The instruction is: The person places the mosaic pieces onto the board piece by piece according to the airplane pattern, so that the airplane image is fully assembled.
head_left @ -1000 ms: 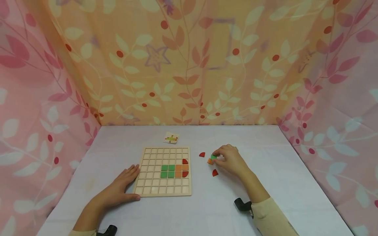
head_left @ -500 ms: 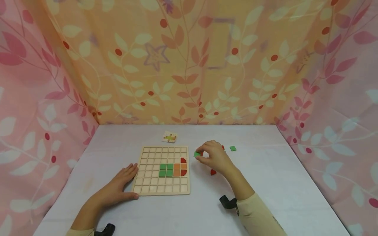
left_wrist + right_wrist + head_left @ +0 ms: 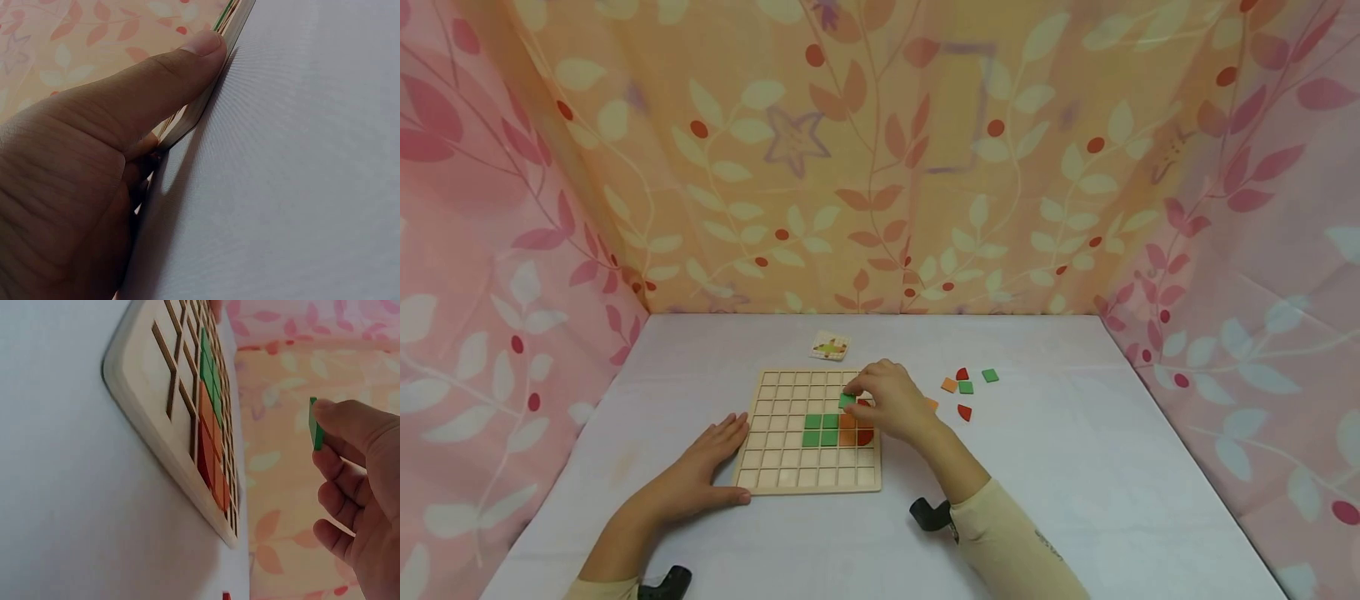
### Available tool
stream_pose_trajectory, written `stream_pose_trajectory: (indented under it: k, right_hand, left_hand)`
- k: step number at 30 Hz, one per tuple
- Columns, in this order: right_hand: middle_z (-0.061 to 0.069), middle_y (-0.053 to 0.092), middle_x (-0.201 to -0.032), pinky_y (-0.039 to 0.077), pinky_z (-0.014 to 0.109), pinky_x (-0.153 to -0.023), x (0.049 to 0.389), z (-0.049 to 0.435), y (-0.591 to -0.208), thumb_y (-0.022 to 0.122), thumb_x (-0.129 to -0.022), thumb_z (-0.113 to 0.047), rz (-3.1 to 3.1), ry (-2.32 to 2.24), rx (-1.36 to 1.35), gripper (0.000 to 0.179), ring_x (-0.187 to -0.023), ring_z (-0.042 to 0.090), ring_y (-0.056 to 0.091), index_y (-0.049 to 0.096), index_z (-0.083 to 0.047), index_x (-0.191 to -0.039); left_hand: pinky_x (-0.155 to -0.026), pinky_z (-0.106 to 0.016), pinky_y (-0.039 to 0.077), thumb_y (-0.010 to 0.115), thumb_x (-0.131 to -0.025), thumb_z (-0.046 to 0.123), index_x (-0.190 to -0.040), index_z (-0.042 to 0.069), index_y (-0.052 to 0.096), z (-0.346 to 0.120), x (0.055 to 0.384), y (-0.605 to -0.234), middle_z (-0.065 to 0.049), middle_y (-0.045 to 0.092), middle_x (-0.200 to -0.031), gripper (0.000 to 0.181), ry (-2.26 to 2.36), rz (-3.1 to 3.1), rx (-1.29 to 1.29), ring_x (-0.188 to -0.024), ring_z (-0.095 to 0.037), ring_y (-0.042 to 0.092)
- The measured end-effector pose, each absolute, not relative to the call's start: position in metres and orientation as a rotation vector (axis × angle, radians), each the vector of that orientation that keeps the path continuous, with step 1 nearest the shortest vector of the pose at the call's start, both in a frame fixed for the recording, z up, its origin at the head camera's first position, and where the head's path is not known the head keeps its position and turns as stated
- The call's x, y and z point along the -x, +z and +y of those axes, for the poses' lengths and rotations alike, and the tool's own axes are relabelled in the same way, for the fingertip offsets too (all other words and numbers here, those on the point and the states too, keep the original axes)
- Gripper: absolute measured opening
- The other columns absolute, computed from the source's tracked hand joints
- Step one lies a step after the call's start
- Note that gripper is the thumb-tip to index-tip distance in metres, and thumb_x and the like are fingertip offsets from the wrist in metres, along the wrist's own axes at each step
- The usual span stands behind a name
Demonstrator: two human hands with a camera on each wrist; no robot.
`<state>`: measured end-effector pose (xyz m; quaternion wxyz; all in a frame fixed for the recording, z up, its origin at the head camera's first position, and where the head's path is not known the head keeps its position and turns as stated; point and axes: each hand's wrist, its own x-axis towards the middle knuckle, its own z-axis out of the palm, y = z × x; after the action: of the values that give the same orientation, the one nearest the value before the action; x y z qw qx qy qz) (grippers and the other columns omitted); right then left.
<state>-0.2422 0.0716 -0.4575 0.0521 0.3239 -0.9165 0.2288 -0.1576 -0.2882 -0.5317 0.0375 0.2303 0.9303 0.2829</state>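
Backdrop: orange-yellow cloth (image 3: 722, 208) printed with pale leaves and red dots rises at the back, with pink leaf-patterned cloth (image 3: 475, 250) down both sides.
Bench (image 3: 1045, 483): covered in white, with the pieces around its middle.
Grid board (image 3: 775, 479): pale wood divided into small square cells, lying flat on the bench.
Left hand (image 3: 700, 471): fingers straight, thumb spread wide from them; fingers against the board's left edge, thumb at its near left corner. In the left wrist view the thumb touches the rim.
Right hand (image 3: 895, 404): over the right part of the board, its fingers set narrow, thumb and fingertips pinching a green square tile (image 3: 847, 401).
Held tile: seen almost edge-on in the right wrist view, raised clear of the board.
Filled cells: four green tiles (image 3: 812, 422) make a two-by-two block; orange tiles (image 3: 847, 437) sit just right of it, then red rounded pieces (image 3: 866, 438), partly covered by the right hand.
Loose pieces: right of the board, two green squares (image 3: 990, 376), an orange square (image 3: 950, 385) and two red pieces (image 3: 965, 412); another orange piece (image 3: 932, 405) is mostly hidden by the right arm.
Picture card (image 3: 830, 346): beyond the far edge of the board, its coloured design too small to read.
Sleeves (image 3: 1015, 550): cream; a black device (image 3: 930, 514) juts out at the right wrist.
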Motion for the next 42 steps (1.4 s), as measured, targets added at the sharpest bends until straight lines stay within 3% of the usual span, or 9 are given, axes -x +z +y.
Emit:
stream_pose_trajectory:
  k: [17, 24, 34, 42]
  right_hand:
    - [-0.013, 0.070, -0.105, 0.048, 0.033, -0.097, 0.248, 0.016, -0.478, 0.075, -0.092, -0.041, -2.788, 0.612, -1.120, 0.024, -0.106, 0.011, 0.059, 0.079, -0.026, -0.110]
    - [-0.013, 0.070, -0.100, 0.049, 0.029, -0.097, 0.252, 0.002, -0.485, 0.076, -0.092, -0.042, -2.738, 0.575, -1.176, 0.022, -0.098, 0.006, 0.061, 0.080, -0.026, -0.107]
    - [-0.014, 0.069, -0.102, 0.050, 0.031, -0.087, 0.252, -0.012, -0.490, 0.075, -0.092, -0.044, -2.819, 0.500, -1.161, 0.024, -0.098, 0.007, 0.060, 0.079, -0.029, -0.110]
    - [-0.015, 0.065, -0.094, 0.047, 0.029, -0.079, 0.255, -0.017, -0.497, 0.076, -0.091, -0.044, -2.871, 0.454, -1.156, 0.020, -0.090, 0.007, 0.057, 0.078, -0.029, -0.104]
  left_hand:
    - [-0.117, -0.007, -0.010, 0.080, -0.074, 0.066, -0.159, 0.001, 0.033, -0.290, 0.157, -0.533, -0.014, 0.026, -0.169, 0.117, 0.858, 2.856, -0.719, -0.156, -0.042, 0.018]
    - [-0.118, -0.007, -0.010, 0.080, -0.075, 0.066, -0.159, 0.001, 0.033, -0.289, 0.157, -0.533, -0.013, 0.025, -0.169, 0.116, 0.876, 2.854, -0.722, -0.156, -0.042, 0.017]
    - [-0.117, -0.007, -0.010, 0.080, -0.075, 0.064, -0.160, 0.002, 0.032, -0.289, 0.158, -0.531, -0.012, 0.024, -0.169, 0.116, 0.880, 2.844, -0.702, -0.157, -0.041, 0.016]
    - [-0.117, -0.006, -0.010, 0.080, -0.075, 0.065, -0.159, 0.002, 0.032, -0.289, 0.159, -0.532, -0.013, 0.025, -0.169, 0.116, 0.871, 2.849, -0.707, -0.156, -0.042, 0.017]
